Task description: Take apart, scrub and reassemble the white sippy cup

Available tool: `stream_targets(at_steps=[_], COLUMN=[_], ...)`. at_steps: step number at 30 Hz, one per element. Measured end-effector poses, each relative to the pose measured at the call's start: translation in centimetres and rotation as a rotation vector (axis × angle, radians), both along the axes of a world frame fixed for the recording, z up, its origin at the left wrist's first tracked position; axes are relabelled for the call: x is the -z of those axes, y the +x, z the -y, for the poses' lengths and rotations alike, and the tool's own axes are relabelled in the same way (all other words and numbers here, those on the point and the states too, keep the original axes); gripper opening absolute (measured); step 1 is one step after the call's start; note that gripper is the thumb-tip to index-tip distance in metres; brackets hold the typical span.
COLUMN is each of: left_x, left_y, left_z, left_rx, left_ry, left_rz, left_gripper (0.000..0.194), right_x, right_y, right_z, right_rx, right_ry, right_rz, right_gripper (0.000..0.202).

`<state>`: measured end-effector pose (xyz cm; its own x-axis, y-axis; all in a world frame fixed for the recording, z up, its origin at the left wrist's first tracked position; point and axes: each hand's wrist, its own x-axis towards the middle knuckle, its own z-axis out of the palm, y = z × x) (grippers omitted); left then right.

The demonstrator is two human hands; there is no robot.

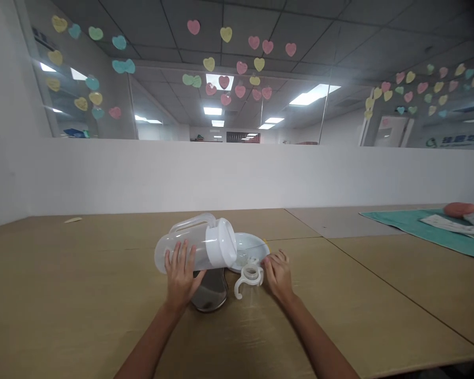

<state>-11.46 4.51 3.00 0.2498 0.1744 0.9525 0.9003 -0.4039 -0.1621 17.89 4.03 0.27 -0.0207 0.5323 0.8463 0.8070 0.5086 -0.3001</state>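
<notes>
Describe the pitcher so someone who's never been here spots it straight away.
On the brown table below the white wall, find the left hand. The pitcher is held there, tipped sideways. Its translucent body, looped handle and broad white lid set it apart from the pale bowl and white hooked ring beside it.

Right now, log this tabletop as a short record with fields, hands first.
Left hand: holds the clear pitcher, fingers spread over its near side
Pitcher pose: on its side, white lid to the right, handle uppermost
Right hand: fingers curled, close beside the white hooked ring; contact unclear
Beyond the ring: pale bowl, partly hidden by the pitcher
Below the pitcher in view: dark, shiny object, partly covered
Far right: teal cloth with a reddish item on it
Surface: brown table
</notes>
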Motion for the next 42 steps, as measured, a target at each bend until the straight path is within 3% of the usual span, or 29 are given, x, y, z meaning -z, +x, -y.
stream_targets(at_steps=[11, 23, 29, 32, 36, 42], left_x=[0.2, -0.4, -0.1, -0.2, -0.7, -0.9], left_y=[0.3, 0.6, 0.8, 1.1, 1.5, 0.9], left_z=[-0.4, 0.3, 0.2, 0.3, 0.7, 0.2], left_rx=[-0.055, 0.117, 0.166, 0.160, 0.105, 0.025], left_ry=[-0.066, 0.067, 0.013, -0.016, -0.086, -0.183], left_rz=[0.134, 0.057, 0.023, 0.140, 0.443, 0.756], left_gripper=[0.071, 0.091, 0.088, 0.095, 0.106, 0.107], right_x=[-0.1, 0.0, -0.2, 0.0, 0.1, 0.2], right_y=[-2.0, -1.8, -1.7, -1.6, -1.4, -1.2], right_z=[0.6, 0.5, 0.4, 0.2, 0.2, 0.3], right_rx=[0.038, 0.058, 0.078, 0.078, 0.077, 0.067], right_ry=[0.121, 0.134, 0.112, 0.129, 0.132, 0.128], right_rz=[0.018, 0.025, 0.023, 0.031, 0.060, 0.074], right_gripper=[0.037, 0.040, 0.040, 0.040, 0.040, 0.040])
